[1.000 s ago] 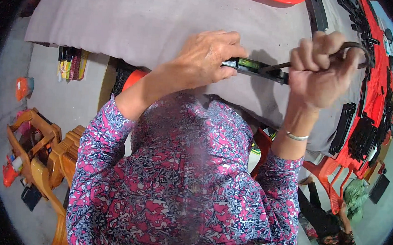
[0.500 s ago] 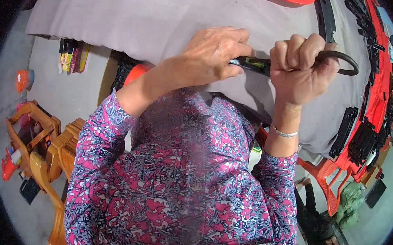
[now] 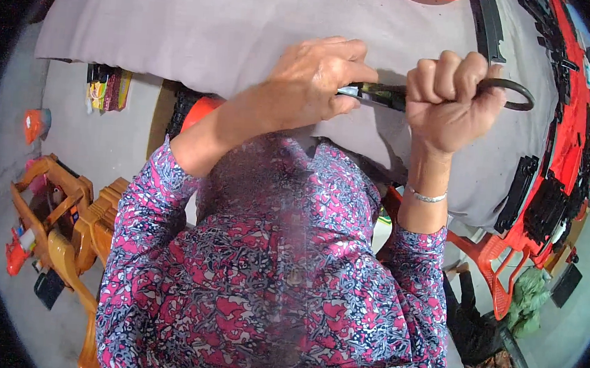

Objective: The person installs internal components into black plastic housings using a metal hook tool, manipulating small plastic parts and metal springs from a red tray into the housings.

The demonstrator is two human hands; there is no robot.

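Above the grey cloth-covered table (image 3: 203, 27), my right hand (image 3: 451, 102) is wrapped round a pair of dark scissors. One black loop handle (image 3: 531, 99) sticks out beyond the thumb side. Dark, narrow metal (image 3: 386, 97) runs from this fist leftward to my other hand. My left hand (image 3: 319, 76) is closed in a pinch, thumb below and fingers above, at a small dark piece with a shiny pale edge (image 3: 349, 90). The fingers hide most of it, so its kind and where it meets the scissors cannot be told.
Long black plastic strips (image 3: 487, 26) lie on the table's right side. Beyond them, more black parts (image 3: 546, 208) rest on red cloth (image 3: 575, 135). A red plastic chair (image 3: 494, 266) stands lower right, wooden chairs (image 3: 67, 216) at left. Another person's dark-clothed leg (image 3: 468, 299) shows lower right.
Both hands have shifted only slightly, the left one a little to the left. The right fist's fingers look slightly looser, and the loop handle has moved a little left.
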